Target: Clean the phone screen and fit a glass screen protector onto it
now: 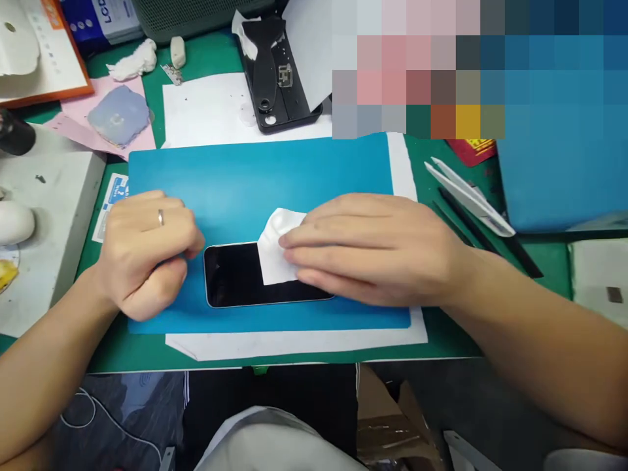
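Observation:
A smartphone (233, 278) with a dark screen lies flat, face up, on a blue mat (206, 173). A white wipe (275, 252) is spread over the middle of its screen. My right hand (373, 248) presses on the wipe with its fingers together and covers the phone's right end. Curled into a fist, my left hand (150, 255) rests on the mat just left of the phone, apart from it. A ring sits on one of its fingers, and nothing shows in the fist.
Behind the mat lies a black holder (289, 85) on white paper. White tweezers (471, 196) and dark thin tools (471, 222) lie at right. A pale box (53, 229) stands at left. A crumpled tissue (135, 60) is at the back.

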The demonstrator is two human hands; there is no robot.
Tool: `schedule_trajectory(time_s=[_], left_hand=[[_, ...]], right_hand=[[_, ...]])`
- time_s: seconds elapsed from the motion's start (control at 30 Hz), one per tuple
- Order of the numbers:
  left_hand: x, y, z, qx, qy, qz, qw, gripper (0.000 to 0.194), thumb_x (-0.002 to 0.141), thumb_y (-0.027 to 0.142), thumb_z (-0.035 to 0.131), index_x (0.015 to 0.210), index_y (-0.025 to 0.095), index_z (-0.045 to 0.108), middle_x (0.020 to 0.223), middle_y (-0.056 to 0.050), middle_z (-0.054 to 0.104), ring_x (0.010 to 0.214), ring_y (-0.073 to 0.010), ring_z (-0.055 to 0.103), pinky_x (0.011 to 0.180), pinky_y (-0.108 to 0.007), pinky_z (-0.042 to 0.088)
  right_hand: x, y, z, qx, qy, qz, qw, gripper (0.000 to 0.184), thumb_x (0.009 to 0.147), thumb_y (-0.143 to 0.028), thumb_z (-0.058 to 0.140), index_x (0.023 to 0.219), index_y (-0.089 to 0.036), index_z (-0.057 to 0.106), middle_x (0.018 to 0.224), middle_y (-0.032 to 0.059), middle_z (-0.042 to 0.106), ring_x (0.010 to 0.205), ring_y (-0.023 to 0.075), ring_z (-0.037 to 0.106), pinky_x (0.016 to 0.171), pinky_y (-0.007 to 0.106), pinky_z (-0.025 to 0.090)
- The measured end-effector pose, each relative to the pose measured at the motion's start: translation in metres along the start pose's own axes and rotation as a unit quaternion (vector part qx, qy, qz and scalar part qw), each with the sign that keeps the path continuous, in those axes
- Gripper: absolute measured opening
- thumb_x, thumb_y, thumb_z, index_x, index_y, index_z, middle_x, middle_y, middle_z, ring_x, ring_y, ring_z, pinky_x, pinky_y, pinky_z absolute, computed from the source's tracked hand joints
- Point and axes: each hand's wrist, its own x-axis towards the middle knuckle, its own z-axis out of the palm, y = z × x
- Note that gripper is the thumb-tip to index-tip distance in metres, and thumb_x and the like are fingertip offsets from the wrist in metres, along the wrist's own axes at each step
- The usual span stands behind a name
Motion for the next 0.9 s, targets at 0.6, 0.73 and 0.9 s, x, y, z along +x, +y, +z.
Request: schedule_trajectory(time_s=[0.6, 0.73, 0.9], left_hand=[[0.006, -0.003, 0.007, 0.016, -0.078, -0.161, 0.984, 0.012, 0.086, 0.037, 0.047, 0.081, 0.027, 0.042, 0.073, -0.005, 0.057, 0.066, -0.0251, 0.049, 0.07, -0.048, 0.038], [0.004, 0.003, 0.006, 0.02, -0.063, -0.151, 0.986, 0.043, 0.104, 0.055, 0.029, 0.073, 0.027, 0.038, 0.058, -0.002, 0.044, 0.054, -0.0224, 0.038, 0.064, -0.045, 0.033], [-0.001, 0.006, 0.005, 0.015, -0.033, -0.128, 0.991, 0.062, 0.11, 0.068, 0.011, 0.072, 0.027, 0.037, 0.057, -0.001, 0.038, 0.052, -0.0212, 0.032, 0.062, -0.044, 0.03]], right_hand=[[0.004, -0.008, 0.007, 0.027, -0.034, -0.036, 0.998, 0.02, 0.112, -0.017, 0.06, 0.105, -0.019, 0.078, 0.113, 0.0067, 0.085, 0.103, 0.0207, 0.077, 0.09, 0.035, 0.068], [0.0, -0.009, 0.002, -0.008, -0.024, -0.022, 0.999, 0.023, 0.111, -0.021, 0.058, 0.103, -0.027, 0.078, 0.108, 0.0031, 0.086, 0.096, 0.0188, 0.079, 0.086, 0.032, 0.068], [-0.002, -0.01, -0.002, -0.002, -0.016, -0.023, 1.0, 0.024, 0.107, -0.021, 0.056, 0.11, -0.028, 0.079, 0.111, 0.0031, 0.086, 0.096, 0.0193, 0.08, 0.084, 0.032, 0.067]])
